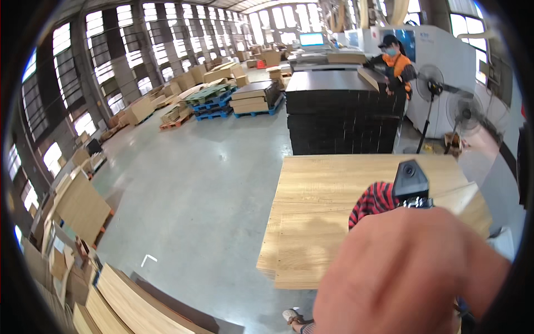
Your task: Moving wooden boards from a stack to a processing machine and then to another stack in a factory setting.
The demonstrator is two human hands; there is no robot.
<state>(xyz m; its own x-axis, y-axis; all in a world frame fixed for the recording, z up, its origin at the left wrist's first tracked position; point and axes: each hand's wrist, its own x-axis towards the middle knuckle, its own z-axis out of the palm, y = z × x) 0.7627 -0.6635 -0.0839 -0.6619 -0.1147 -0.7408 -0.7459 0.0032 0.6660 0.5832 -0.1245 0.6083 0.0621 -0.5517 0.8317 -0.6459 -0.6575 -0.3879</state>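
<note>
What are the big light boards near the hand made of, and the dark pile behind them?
The light boards look like wood or wood-grain panel: pale tan with grain streaks and a matte face. The dark pile looks like stacked thin black sheets, perhaps coated board; its side shows many layered edges. What lies under the surfaces cannot be told.

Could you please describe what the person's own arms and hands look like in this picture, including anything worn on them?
Only one arm shows, large, blurred and close to the lens at the lower right; which arm it is cannot be told. It looks bare, with no sleeve on the visible part. Beyond it is a red-and-black striped glove or cuff, beside a small black device with a round lens. No fingers can be made out.
</note>
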